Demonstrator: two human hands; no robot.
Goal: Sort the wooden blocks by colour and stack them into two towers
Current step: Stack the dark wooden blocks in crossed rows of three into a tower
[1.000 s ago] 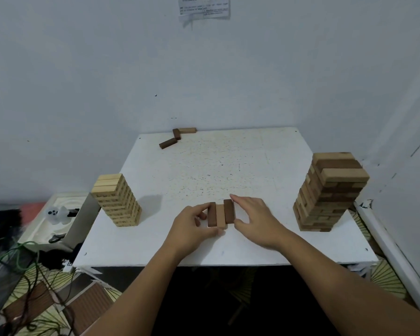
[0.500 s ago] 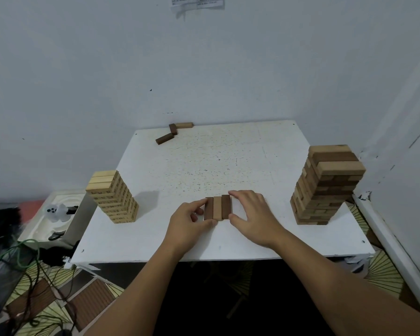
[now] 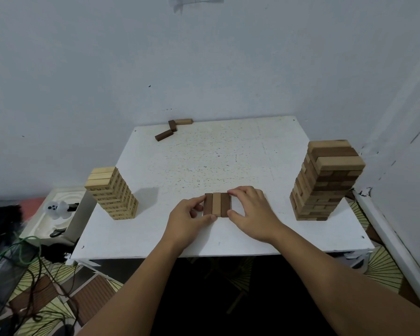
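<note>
Directly between your hands lies the three-block row (image 3: 217, 204), long axes pointing away from you; left hand (image 3: 188, 220) and right hand (image 3: 251, 213) pinch its outer sides, equally near.

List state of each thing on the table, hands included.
Pale tower: upright, all light blocks.
Mixed tower: upright, unsorted, top layers shifted.
Three-block row: flat, dark-light-dark, pinched between both hands.
Loose blocks: three, scattered at far edge.
Left hand: grips row.
Right hand: grips row.
</note>
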